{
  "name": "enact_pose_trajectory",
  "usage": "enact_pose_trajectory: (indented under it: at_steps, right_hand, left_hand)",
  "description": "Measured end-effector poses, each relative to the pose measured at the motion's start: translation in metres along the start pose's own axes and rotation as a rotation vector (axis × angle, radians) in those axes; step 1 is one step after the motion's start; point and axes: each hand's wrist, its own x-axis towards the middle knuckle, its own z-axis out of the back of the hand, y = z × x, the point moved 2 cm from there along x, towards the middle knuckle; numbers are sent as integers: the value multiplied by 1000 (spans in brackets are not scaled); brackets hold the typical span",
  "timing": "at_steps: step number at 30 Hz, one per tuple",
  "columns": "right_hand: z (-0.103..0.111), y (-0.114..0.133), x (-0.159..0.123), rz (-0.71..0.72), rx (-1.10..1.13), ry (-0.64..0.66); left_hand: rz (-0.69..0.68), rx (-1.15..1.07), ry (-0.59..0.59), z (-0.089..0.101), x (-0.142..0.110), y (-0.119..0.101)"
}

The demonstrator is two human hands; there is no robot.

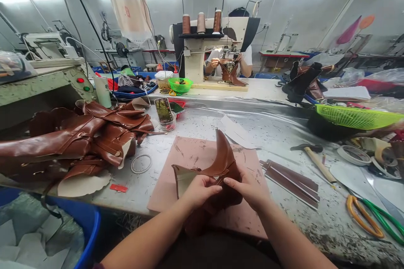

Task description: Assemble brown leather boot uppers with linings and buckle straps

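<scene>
A brown leather boot upper (224, 151), with a pale lining and a thin strap, is held over the pinkish board (164, 176) at the table's front edge. Its pointed toe part stands up and away from me. My left hand (202, 191) pinches the strap area near the middle of the upper. On the other side my right hand (249, 187) grips the leather, its thumb on the strap close to my left fingertips. Part of the upper hangs low between my forearms, in shadow. The fingers behind the leather are hidden.
Brown boot uppers (94, 130) are heaped at left, above a blue bin (94, 227). A phone (163, 110) leans behind the board. Leather strips (292, 183), a hammer (318, 164) and scissors (362, 214) lie at right. Across the table, a person works at a sewing machine (194, 59).
</scene>
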Motion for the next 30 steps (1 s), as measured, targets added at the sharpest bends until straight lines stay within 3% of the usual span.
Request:
enact_pose_trajectory:
  at_steps: [6, 10, 13, 18, 21, 24, 27, 30]
  right_hand:
    - [5, -10, 0, 16, 113, -88]
    - [4, -6, -2, -52, 51, 53]
    - [-4, -2, -6, -62, -90, 105]
    - [-17, 9, -4, 174, -353, 14]
    - [-15, 19, 11, 298, -536, -62]
    - [-21, 29, 34, 409, -580, -109]
    - [-50, 35, 63, 464, -559, 7]
    - [-95, 37, 101, 439, -536, 155]
  left_hand:
    - [-12, -7, -83, -6, -3, 4]
    - [-10, 54, -101, -9, -5, 8]
    - [-62, 213, -127, -6, -8, 4]
    - [-202, 657, -107, 7, -33, -18]
    - [-169, 796, -128, 23, -58, -25]
    - [-99, 800, -209, 47, -83, -24]
    - [-63, 716, -347, 80, -106, -22]
    - [-5, 755, -424, 119, -126, -26]
